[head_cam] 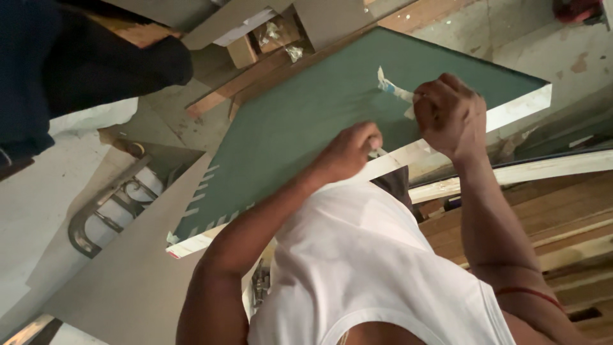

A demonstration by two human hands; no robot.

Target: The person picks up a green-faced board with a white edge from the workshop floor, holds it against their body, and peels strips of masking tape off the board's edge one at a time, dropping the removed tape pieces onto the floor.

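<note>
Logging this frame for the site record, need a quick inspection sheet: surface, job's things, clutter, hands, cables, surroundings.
Surface: green board with pale edges, lying tilted across the view; short pale strips along its lower left edge.
Job's things: whitish strip on the green face, pinched at one end by the right hand.
Clutter: wood offcuts and crumpled scraps past the board's far edge.
Hands: right hand closed on the strip; left hand closed at the board's near edge, what it holds too small to tell.
Cables: nothing seen.
Surroundings: grey sheet at lower left, curved metal bracket beside it, timber planks at right, dark-clothed person at upper left.
</note>
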